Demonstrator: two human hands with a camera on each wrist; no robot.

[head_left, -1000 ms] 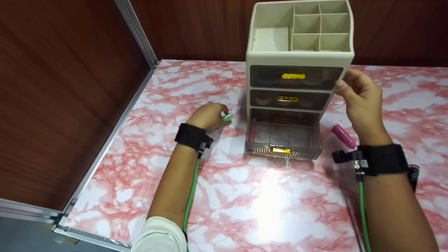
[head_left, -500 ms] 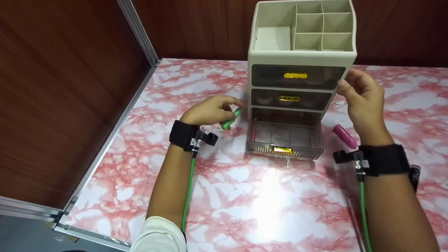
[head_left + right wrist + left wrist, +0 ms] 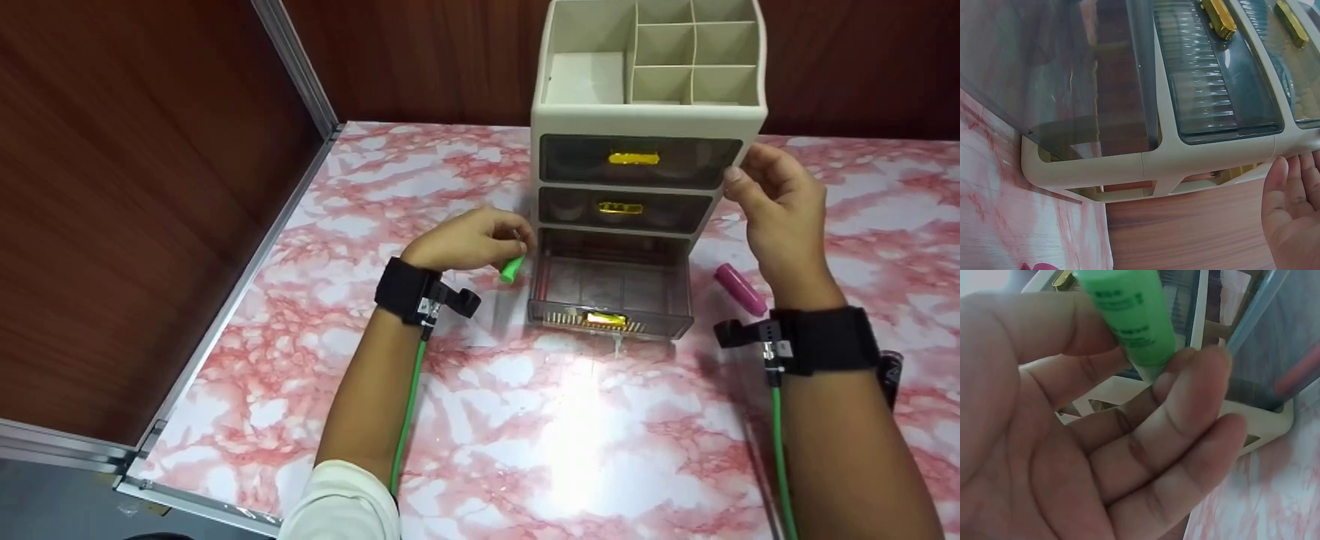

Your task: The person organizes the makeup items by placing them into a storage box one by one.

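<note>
A pale sleeve [image 3: 341,504] and two forearms come in at the near edge, each wrist strapped with a camera and trailing a green cable. The black thing [image 3: 890,375] by the right strap is partly covered by the arm. The table [image 3: 487,435] spreads between the forearms, a bright glare on its middle.

The left hand [image 3: 476,240] grips the green tube [image 3: 512,270] between thumb and fingers, just left of the pulled-out bottom drawer [image 3: 652,328]. From the head only one end of the tube shows; the left wrist view shows dark print along it and a whitish end. Whether the fingertips touch the cabinet [image 3: 649,116] cannot be told.

The pink tube [image 3: 740,290] lies right of the drawer, near the right strap. A red stick [image 3: 543,277] shows along the drawer's left side. The right hand [image 3: 787,217] rests its fairly straight fingers against the cabinet's right side, thumb at the front edge; the right wrist view adds the cut-outs low in that side.

The two upper drawers are pushed in. Beyond the cabinet stands the back wall [image 3: 420,60]; well left, a side wall [image 3: 135,187] and metal rail bound the table.
</note>
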